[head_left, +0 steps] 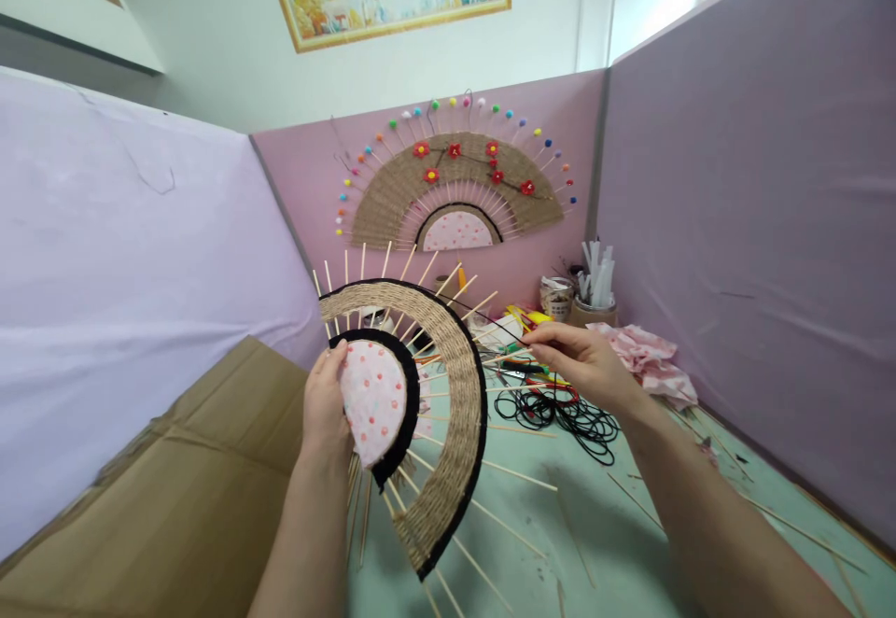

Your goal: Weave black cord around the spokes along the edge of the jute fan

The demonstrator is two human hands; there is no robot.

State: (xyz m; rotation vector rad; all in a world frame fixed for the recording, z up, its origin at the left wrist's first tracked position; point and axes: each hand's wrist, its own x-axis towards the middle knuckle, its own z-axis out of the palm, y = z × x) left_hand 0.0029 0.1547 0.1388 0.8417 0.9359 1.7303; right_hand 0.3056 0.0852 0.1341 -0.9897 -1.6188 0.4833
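My left hand (pixel 326 394) grips a half-round woven fan (pixel 455 394) by its pink dotted centre (pixel 374 394), thumb on the front. Thin wooden sticks radiate from the centre through a tan woven band edged in black. Off to the right, my right hand (pixel 578 361) pinches a black cord (pixel 500 324) that runs taut to the fan's outer black edge. Beneath that hand, a loose tangle of black cord (pixel 560 417) lies on the green table (pixel 595 525). The fan is held tilted above the table.
A finished-looking fan (pixel 455 165) with red flowers and coloured pom-poms hangs on the pink partition. Cardboard (pixel 161 478) stands at the left. Pink dotted cloth (pixel 651 361), a can (pixel 556 296), a holder of white sticks (pixel 595 287) and loose wooden sticks (pixel 798 529) lie to the right.
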